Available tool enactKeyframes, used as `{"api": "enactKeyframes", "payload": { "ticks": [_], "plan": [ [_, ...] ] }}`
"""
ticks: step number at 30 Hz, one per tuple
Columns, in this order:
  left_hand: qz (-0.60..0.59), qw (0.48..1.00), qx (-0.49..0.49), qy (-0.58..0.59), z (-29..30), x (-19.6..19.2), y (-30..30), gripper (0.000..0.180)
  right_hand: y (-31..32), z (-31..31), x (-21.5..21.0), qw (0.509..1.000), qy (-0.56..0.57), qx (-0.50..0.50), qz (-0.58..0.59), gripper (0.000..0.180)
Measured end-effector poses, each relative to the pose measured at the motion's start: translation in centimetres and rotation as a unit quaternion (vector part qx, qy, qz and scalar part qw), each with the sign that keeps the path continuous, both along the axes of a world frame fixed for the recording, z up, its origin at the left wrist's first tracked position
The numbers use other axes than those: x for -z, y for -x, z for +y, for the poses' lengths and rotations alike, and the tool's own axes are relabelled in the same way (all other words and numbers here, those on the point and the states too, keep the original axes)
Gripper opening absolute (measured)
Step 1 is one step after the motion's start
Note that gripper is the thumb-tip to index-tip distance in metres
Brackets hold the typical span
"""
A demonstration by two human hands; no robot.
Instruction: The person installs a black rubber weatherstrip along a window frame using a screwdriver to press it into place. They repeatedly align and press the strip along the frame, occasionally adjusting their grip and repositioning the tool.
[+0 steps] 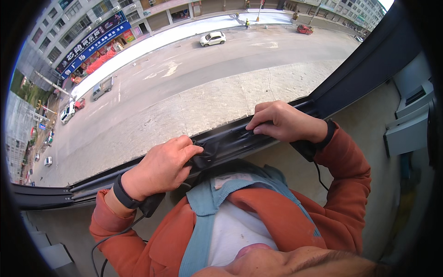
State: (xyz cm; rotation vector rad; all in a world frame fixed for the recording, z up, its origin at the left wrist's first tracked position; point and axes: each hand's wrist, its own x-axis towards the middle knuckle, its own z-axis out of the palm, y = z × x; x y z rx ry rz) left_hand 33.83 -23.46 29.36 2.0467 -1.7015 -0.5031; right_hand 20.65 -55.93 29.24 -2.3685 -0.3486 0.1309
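A dark metal window frame (106,178) with parallel sliding tracks runs across in front of my body, rising toward the right. My left hand (161,166) is over the track, back upward, with thumb and forefinger closed at a black, glossy, crumpled-looking strip (211,154). That strip lies along the channel between my hands; its exact kind does not show. Farther right, my right hand (284,122) is closed in a pinch just above the track. Whatever is between its fingertips is small and dark, too hidden to name.
Outside, beyond the frame, lies a street far below with a white car (212,39), a red vehicle (304,29) and a grey truck (102,87). A dark frame post (364,60) stands at the right. Black cables (99,240) hang from my wrist straps.
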Motion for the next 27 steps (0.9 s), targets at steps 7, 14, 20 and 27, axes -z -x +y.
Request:
{"api": "enactKeyframes", "payload": {
  "ticks": [7,14,20,27],
  "plan": [
    [-0.102,0.994,-0.015,0.044,1.4,0.9,1.1,0.040,-1.1,1.5,0.4,0.999,0.029,0.004,0.016,0.011],
    [-0.165,0.977,-0.094,0.099,3.2,2.9,3.0,0.039,-2.6,0.6,0.5,0.991,-0.062,0.021,0.120,0.015],
    [-0.146,0.966,-0.155,0.147,4.9,3.8,3.3,0.043,-3.5,1.3,-1.0,0.961,-0.077,0.099,0.248,0.017],
    [-0.100,0.968,-0.184,0.142,5.7,4.1,2.9,0.046,-3.1,1.5,-1.8,0.982,-0.046,0.060,0.174,0.017]
  ]
}}
